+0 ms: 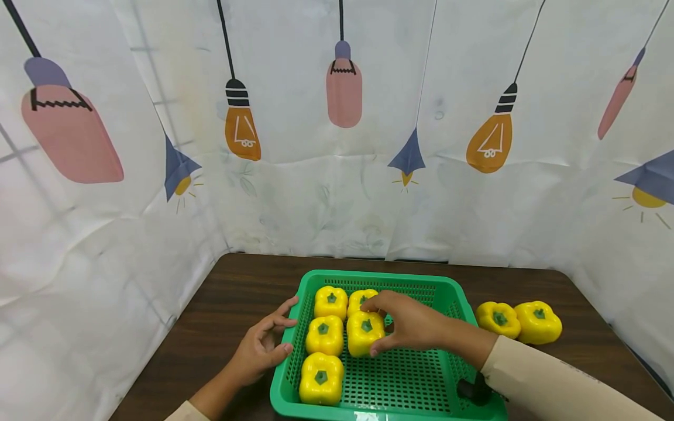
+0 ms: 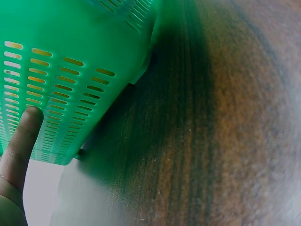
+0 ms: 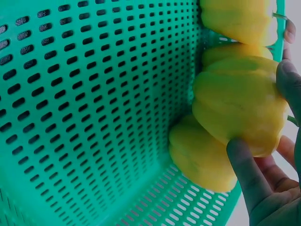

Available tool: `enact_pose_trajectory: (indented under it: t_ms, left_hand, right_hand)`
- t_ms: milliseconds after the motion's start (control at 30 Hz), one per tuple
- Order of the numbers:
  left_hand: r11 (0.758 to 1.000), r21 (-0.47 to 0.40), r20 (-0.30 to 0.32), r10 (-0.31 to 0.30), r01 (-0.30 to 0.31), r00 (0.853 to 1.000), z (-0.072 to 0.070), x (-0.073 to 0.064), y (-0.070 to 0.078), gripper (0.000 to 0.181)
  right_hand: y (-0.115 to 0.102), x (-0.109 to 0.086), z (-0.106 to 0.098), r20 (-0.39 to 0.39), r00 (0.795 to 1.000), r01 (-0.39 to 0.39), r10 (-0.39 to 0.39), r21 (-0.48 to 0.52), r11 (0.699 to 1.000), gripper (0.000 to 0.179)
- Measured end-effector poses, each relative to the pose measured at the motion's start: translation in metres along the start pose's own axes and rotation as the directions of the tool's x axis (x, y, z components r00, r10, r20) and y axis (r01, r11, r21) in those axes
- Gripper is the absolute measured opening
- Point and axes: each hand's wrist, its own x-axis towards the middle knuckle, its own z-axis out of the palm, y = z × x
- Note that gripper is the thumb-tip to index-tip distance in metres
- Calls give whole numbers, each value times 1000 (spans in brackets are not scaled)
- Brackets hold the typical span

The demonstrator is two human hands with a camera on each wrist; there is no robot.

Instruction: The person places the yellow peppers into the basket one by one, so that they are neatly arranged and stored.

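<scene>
In the head view, a green plastic basket (image 1: 368, 275) with slotted walls holds several yellow bell peppers, stems up. Three of them, such as the near bell pepper (image 1: 321, 383), line its left side. My right hand (image 1: 411, 323) grips another yellow bell pepper (image 1: 363, 340) beside that row, thumb on its near side. Behind it, a further bell pepper (image 1: 360, 297) is partly hidden by the fingers. The right wrist view shows the gripped pepper (image 3: 235, 101) between thumb and fingertips. My left hand (image 1: 261, 346) rests against the basket's left side, a straight finger (image 2: 21, 148) on the slotted wall.
Two more yellow bell peppers, a left one (image 1: 495, 318) and a right one (image 1: 539, 323), lie on the dark wooden table (image 1: 226, 304) right of the basket. A white curtain (image 1: 316, 204) printed with lamps hangs behind and along the sides.
</scene>
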Motion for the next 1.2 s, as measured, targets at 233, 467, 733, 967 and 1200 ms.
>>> enact_pose_trajectory:
  t_ms: [233,467,733,967,1200]
  left_hand:
    - [1000,-4,-1,-3,3,1000,0,0,-1,35]
    - [1000,-13,-2,-9,9,1000,0,0,-1,34]
    - [1000,-4,-9,-7,7,1000,1,-1,-1,34]
    - [1000,11,-11,-2,2,1000,1,0,-1,34]
    - [1000,2,-10,1,-1,1000,1,0,-1,34]
  right_hand:
    - [2,3,6,-8,1000,12,-13,-67,998,76]
    - [3,5,13,-17,1000,10,-13,-131,991,74]
    - [2,7,19,-26,1000,-4,0,-167,986,75]
    - [1,5,21,-25,1000,-19,15,-162,987,75]
    - [3,4,21,-33,999,-14,9,-176,984,77]
